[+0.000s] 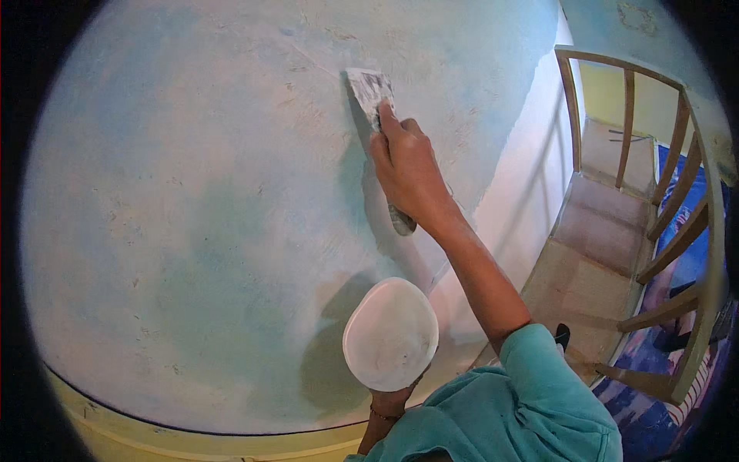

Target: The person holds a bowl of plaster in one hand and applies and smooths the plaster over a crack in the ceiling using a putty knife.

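Note:
My right hand (406, 171) is closed around the handle of a putty knife (365, 86). Its wide blade, smeared with white, meets the patchy blue and white wall (192, 192), and my index finger stretches along the back of the blade. The handle's end shows below my palm. Lower down, my left hand (391, 400) supports a white bowl (391, 335) from underneath. Most of those fingers are hidden behind the bowl. Inside it the surface is whitish; how much it contains I cannot tell.
On the right, a wooden railing (627, 127) curves beside tiled steps (589, 269). Beyond its bars lies a blue patterned surface (681, 231) lower down. A yellow band (138, 431) runs along the wall's bottom edge, and a white strip (523, 162) borders its right side.

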`<control>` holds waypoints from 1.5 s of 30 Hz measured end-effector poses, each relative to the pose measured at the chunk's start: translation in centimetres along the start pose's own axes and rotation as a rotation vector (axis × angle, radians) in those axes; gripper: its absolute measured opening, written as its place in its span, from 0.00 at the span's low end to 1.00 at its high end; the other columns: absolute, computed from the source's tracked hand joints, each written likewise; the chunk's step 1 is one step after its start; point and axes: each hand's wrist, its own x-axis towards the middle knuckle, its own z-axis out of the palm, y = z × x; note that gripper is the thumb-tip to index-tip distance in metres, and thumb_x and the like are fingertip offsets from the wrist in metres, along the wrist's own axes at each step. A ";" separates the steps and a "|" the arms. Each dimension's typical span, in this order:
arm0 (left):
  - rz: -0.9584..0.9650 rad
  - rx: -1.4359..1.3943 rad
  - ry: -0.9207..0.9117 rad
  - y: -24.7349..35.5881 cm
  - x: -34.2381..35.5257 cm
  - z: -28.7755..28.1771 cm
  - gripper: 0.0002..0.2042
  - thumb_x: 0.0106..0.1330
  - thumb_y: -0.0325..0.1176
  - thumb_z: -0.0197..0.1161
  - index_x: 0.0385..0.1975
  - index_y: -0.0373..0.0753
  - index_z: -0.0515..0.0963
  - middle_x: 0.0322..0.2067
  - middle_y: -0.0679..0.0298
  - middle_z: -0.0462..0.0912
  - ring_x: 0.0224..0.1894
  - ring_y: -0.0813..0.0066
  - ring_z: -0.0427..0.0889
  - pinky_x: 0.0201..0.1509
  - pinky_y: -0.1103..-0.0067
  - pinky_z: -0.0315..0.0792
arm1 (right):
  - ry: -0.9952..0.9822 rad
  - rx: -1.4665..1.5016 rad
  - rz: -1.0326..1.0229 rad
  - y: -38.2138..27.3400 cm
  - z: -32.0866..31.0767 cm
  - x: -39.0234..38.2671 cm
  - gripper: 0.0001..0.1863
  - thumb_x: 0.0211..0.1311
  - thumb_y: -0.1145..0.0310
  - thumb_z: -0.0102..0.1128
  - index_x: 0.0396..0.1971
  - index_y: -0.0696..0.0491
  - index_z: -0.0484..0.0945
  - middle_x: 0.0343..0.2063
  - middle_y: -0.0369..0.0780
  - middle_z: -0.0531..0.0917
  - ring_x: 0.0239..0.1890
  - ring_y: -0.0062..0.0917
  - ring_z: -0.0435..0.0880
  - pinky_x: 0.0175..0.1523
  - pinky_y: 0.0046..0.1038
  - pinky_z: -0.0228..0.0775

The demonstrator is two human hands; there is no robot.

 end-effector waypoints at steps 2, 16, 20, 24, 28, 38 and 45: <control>-0.100 -0.379 0.110 -0.1 0.0 0.9 0.36 0.55 0.24 0.65 0.63 0.43 0.54 0.59 0.52 0.65 0.57 0.53 0.69 0.60 0.59 0.67 | 0.017 -0.032 -0.036 0.2 0.7 0.4 0.24 0.64 0.69 0.45 0.58 0.66 0.62 0.32 0.56 0.74 0.33 0.46 0.77 0.44 0.40 0.68; 0.121 0.099 0.231 -2.8 0.6 -0.8 0.30 0.62 0.53 0.50 0.63 0.48 0.57 0.61 0.56 0.62 0.62 0.52 0.63 0.63 0.53 0.58 | -0.049 -0.382 -0.525 7.6 -3.2 -1.7 0.33 0.54 0.78 0.54 0.62 0.42 0.63 0.37 0.45 0.73 0.29 0.35 0.78 0.29 0.33 0.73; 0.056 -0.356 0.229 -3.3 1.1 2.2 0.32 0.63 0.59 0.46 0.63 0.49 0.58 0.62 0.56 0.61 0.62 0.51 0.62 0.62 0.51 0.60 | -0.134 -0.482 -0.644 8.9 -6.1 4.5 0.31 0.54 0.70 0.59 0.59 0.33 0.67 0.33 0.41 0.74 0.27 0.31 0.77 0.27 0.30 0.73; 0.128 -0.622 0.296 -5.0 2.1 3.2 0.31 0.63 0.57 0.47 0.63 0.47 0.57 0.61 0.56 0.62 0.61 0.56 0.64 0.61 0.56 0.65 | -0.170 -0.512 -0.888 8.4 -6.8 10.3 0.28 0.54 0.64 0.62 0.56 0.30 0.70 0.33 0.41 0.74 0.25 0.28 0.78 0.26 0.31 0.74; 0.168 -0.645 0.237 -6.8 2.6 4.5 0.30 0.64 0.55 0.46 0.63 0.47 0.57 0.61 0.57 0.62 0.61 0.57 0.64 0.61 0.56 0.65 | -0.263 -0.559 -1.006 7.3 -6.7 12.0 0.27 0.54 0.62 0.62 0.56 0.27 0.70 0.33 0.40 0.74 0.27 0.27 0.79 0.27 0.29 0.76; 0.230 -0.622 0.091 -11.9 11.9 11.7 0.27 0.67 0.50 0.44 0.63 0.46 0.57 0.60 0.59 0.63 0.61 0.59 0.64 0.61 0.57 0.65 | -0.457 -0.536 -1.253 8.6 -8.6 16.3 0.30 0.52 0.65 0.63 0.57 0.26 0.68 0.33 0.37 0.75 0.30 0.27 0.80 0.31 0.29 0.77; 0.339 -0.470 0.093 -13.0 13.8 13.6 0.25 0.66 0.42 0.49 0.62 0.44 0.56 0.59 0.59 0.64 0.60 0.63 0.66 0.61 0.60 0.67 | -0.517 -0.523 -1.350 8.3 -8.3 17.6 0.33 0.52 0.67 0.62 0.59 0.28 0.65 0.32 0.38 0.75 0.33 0.29 0.80 0.32 0.31 0.78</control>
